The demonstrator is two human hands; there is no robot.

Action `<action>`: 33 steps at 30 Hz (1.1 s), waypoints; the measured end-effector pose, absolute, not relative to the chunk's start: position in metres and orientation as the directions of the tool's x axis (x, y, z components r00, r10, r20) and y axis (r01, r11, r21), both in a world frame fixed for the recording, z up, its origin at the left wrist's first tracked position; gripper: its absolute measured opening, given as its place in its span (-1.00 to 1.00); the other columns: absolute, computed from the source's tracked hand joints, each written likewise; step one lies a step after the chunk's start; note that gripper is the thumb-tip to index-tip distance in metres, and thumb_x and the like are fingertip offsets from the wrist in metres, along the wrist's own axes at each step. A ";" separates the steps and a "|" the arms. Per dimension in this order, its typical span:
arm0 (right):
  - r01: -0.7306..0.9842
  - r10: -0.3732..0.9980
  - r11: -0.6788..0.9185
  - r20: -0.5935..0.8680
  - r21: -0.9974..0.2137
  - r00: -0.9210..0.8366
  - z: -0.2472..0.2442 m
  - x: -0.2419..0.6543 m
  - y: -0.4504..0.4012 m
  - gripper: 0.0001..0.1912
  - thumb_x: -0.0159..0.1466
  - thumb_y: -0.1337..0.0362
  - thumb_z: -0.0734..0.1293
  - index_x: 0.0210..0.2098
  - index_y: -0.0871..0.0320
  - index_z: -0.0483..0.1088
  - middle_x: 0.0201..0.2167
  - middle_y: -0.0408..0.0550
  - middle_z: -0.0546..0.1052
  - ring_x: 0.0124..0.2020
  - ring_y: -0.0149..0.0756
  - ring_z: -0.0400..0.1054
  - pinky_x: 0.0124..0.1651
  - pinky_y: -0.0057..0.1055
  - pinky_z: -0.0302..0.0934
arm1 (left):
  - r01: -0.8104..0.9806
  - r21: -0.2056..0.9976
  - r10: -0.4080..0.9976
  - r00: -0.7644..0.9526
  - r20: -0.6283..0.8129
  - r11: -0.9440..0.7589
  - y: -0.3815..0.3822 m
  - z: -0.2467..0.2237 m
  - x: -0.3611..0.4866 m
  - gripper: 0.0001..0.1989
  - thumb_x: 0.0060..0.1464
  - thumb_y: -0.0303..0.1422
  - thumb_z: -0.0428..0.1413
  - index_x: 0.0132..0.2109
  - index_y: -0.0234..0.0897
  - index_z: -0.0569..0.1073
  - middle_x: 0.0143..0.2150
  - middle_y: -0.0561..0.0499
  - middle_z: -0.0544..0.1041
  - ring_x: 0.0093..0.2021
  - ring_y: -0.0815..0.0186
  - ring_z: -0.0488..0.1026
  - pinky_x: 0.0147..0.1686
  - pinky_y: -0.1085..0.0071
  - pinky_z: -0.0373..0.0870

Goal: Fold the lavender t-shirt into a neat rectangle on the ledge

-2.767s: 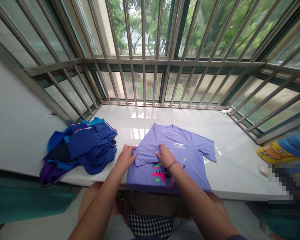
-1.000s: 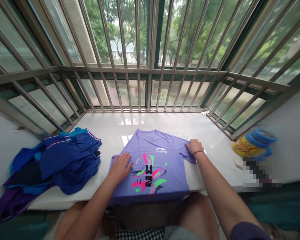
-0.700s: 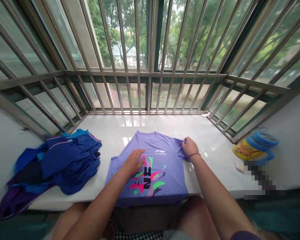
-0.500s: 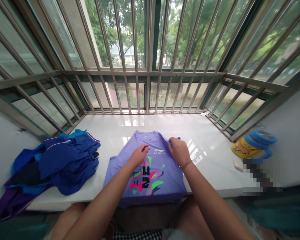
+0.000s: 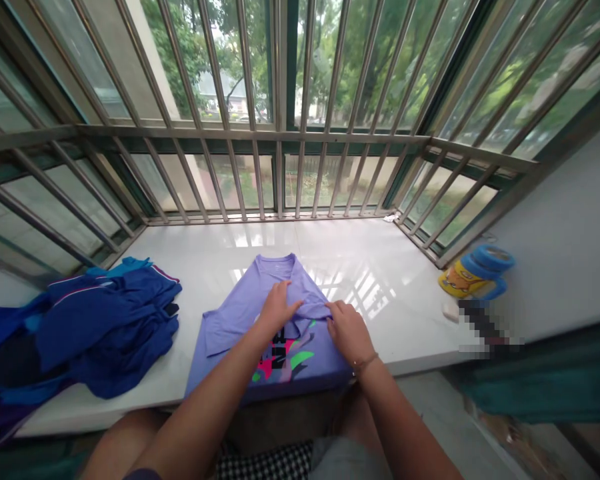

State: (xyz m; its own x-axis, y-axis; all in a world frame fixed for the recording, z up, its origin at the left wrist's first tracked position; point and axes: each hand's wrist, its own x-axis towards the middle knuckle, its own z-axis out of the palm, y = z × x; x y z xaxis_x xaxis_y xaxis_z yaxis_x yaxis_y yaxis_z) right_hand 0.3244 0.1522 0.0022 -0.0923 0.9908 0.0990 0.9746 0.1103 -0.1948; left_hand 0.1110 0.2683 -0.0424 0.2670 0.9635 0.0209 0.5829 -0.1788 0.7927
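Observation:
A lavender T-shirt lies front up on the white sill, its collar toward the window and its lower part at the sill's front edge. Pink, green and black print shows on its chest. The sleeve on the right side is folded inward across the front, covering the upper print. My left hand rests on the shirt's upper middle, thumb and fingers apart. With thumb and fingers closed, my right hand grips the shirt's fabric at the right edge, beside the folded sleeve.
A heap of dark blue clothes lies on the left of the white sill. At the right wall stands a yellow and blue bottle with a handle, near a pixelated dark object. Metal bars line the window behind.
My right hand has brought the right sleeve inward over the shirt's front. My left hand has come down onto the fabric with its fingers spread. The view has shifted slightly to the right.

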 end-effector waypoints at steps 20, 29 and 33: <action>0.886 0.956 0.200 0.280 -0.419 -0.084 -0.052 0.375 0.172 -0.35 0.24 0.48 0.30 0.32 0.13 0.38 0.29 0.13 0.45 0.32 -0.07 0.30 0.39 -0.12 0.21 | 0.676 0.529 0.838 0.528 0.137 -0.512 0.221 -0.022 0.152 -0.73 0.23 -0.49 0.06 0.02 -0.21 0.52 -0.10 -0.15 0.64 0.00 0.01 0.57 0.04 0.14 0.42; 0.934 0.960 0.204 0.248 -0.292 -0.132 -0.048 0.367 0.172 -0.81 0.39 0.41 0.38 -0.10 0.06 0.62 -0.06 0.00 0.60 0.00 -0.12 0.42 0.09 -0.25 0.31 | 0.647 0.725 0.930 0.366 -0.024 -0.236 0.293 -0.026 0.152 -0.64 0.22 -0.34 0.20 0.15 -0.23 0.49 0.10 -0.16 0.64 0.10 0.10 0.59 0.12 0.27 0.47; 0.940 0.948 0.202 0.297 -0.276 -0.116 -0.056 0.368 0.165 -0.81 0.42 0.39 0.38 -0.08 0.04 0.62 -0.05 0.00 0.61 0.01 -0.14 0.42 0.05 -0.27 0.28 | 0.734 0.669 0.986 0.167 -0.010 -0.118 0.357 -0.028 0.160 -0.48 0.25 -0.21 0.26 0.25 -0.33 0.40 0.17 -0.36 0.57 0.20 -0.09 0.52 0.17 0.13 0.40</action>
State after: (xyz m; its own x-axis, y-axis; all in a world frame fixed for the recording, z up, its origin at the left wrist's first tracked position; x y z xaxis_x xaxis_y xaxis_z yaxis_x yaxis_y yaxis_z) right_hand 0.3684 0.1646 -0.0557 -0.1163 0.9477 0.2971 0.9397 0.2019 -0.2762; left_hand 0.1595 0.3568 -0.0283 0.1672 0.9859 -0.0096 0.7336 -0.1179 0.6693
